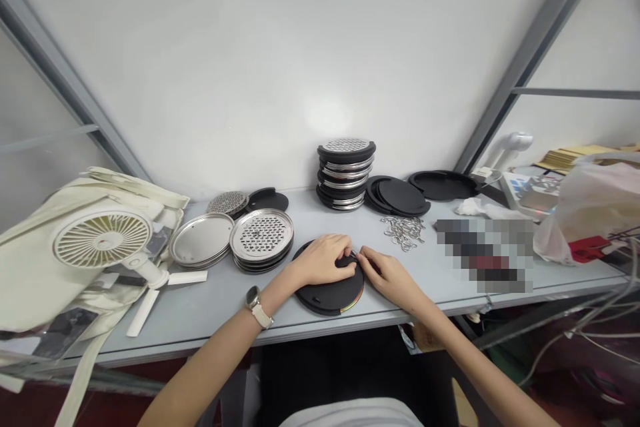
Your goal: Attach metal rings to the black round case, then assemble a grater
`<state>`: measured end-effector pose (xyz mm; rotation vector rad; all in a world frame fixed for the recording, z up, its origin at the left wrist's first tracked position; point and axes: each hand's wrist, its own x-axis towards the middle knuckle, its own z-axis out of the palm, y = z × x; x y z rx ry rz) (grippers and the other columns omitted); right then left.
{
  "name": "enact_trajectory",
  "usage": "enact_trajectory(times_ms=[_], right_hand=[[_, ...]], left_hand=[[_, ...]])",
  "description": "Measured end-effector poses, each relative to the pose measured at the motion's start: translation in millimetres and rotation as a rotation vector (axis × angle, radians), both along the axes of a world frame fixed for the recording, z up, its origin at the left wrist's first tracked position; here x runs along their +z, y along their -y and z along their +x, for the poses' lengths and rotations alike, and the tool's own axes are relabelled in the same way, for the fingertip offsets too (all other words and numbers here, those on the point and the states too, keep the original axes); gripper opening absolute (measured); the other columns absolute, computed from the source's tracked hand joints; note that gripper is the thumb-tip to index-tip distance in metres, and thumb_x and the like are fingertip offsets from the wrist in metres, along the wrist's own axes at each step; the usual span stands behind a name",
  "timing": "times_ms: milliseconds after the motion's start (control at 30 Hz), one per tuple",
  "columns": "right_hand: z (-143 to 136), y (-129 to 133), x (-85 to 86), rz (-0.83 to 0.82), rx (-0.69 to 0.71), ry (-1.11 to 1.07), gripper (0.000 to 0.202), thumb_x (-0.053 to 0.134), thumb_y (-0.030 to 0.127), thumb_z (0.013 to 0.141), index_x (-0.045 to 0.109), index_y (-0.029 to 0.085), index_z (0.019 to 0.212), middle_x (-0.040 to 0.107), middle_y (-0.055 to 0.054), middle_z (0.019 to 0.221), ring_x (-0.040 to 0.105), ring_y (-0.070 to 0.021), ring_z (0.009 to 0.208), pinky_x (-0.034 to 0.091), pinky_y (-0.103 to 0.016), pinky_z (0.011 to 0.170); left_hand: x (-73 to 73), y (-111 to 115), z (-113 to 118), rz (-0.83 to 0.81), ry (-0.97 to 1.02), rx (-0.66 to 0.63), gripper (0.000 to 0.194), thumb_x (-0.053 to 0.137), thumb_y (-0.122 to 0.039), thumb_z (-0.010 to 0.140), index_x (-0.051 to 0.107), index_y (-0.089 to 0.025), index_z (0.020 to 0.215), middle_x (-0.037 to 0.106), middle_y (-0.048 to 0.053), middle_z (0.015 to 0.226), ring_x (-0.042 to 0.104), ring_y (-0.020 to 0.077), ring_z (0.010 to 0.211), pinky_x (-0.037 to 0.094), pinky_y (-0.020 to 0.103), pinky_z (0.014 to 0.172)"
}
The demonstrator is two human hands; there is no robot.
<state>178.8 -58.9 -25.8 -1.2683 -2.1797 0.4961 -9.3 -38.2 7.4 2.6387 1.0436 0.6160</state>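
Observation:
A black round disc (327, 300) with a shiny strip along its lower right edge lies flat near the table's front edge. Across its top rests my left hand (327, 260), fingers curled and thumb bent inward, holding the disc. At the disc's upper right edge my right hand (383, 270) is closed in a pinch, its fingertips meeting those of the left. A small shiny bit shows between the fingertips, too small to name. Behind the right hand lies a heap of small metal hooks or rings (404, 232).
Left of the disc are stacks of perforated metal plates (263, 237) and plain metal plates (201, 240). A tall stack of black-rimmed discs (346, 177) stands by the wall, beside black lids (400, 196). A white fan (103, 238) and bag flank the left; a plastic bag (593, 197) sits right.

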Motion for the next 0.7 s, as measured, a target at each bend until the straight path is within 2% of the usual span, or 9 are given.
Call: enact_trajectory(times_ms=[133, 300, 467, 700], right_hand=[[2.5, 4.4, 1.1, 0.020, 0.028, 0.021, 0.028, 0.030, 0.030, 0.096, 0.043, 0.023, 0.071, 0.051, 0.002, 0.060, 0.051, -0.0156, 0.056, 0.036, -0.024, 0.055], [2.2, 5.9, -0.4, 0.061, 0.013, 0.069, 0.026, 0.032, 0.026, 0.094, 0.046, 0.022, 0.072, 0.054, 0.000, 0.062, 0.051, -0.0161, 0.057, 0.035, -0.025, 0.055], [1.1, 6.1, -5.4, 0.123, -0.011, 0.122, 0.022, 0.034, 0.023, 0.093, 0.048, 0.022, 0.076, 0.055, 0.000, 0.062, 0.052, -0.0168, 0.058, 0.034, -0.026, 0.055], [-0.3, 5.8, -8.7, 0.174, -0.030, 0.185, 0.026, 0.032, 0.025, 0.095, 0.047, 0.022, 0.074, 0.053, 0.000, 0.060, 0.051, -0.0168, 0.055, 0.032, -0.027, 0.054]], left_hand=[[2.9, 1.2, -0.5, -0.001, -0.016, -0.017, 0.017, 0.053, -0.034, 0.082, 0.048, -0.019, 0.089, 0.051, -0.001, 0.074, 0.049, 0.0149, 0.069, 0.039, 0.028, 0.066], [4.6, 2.5, -1.3, 0.046, -0.051, -0.059, 0.018, 0.048, -0.036, 0.087, 0.053, -0.020, 0.090, 0.053, 0.002, 0.080, 0.052, 0.0163, 0.076, 0.041, 0.029, 0.072], [4.6, 3.4, -2.1, 0.047, -0.052, -0.072, 0.024, 0.047, -0.036, 0.089, 0.054, -0.021, 0.106, 0.055, 0.003, 0.083, 0.054, 0.0170, 0.078, 0.041, 0.029, 0.074], [3.8, 1.0, -3.0, 0.050, -0.059, -0.078, 0.021, 0.046, -0.036, 0.089, 0.055, -0.021, 0.099, 0.052, 0.002, 0.078, 0.052, 0.0153, 0.072, 0.040, 0.026, 0.067]])
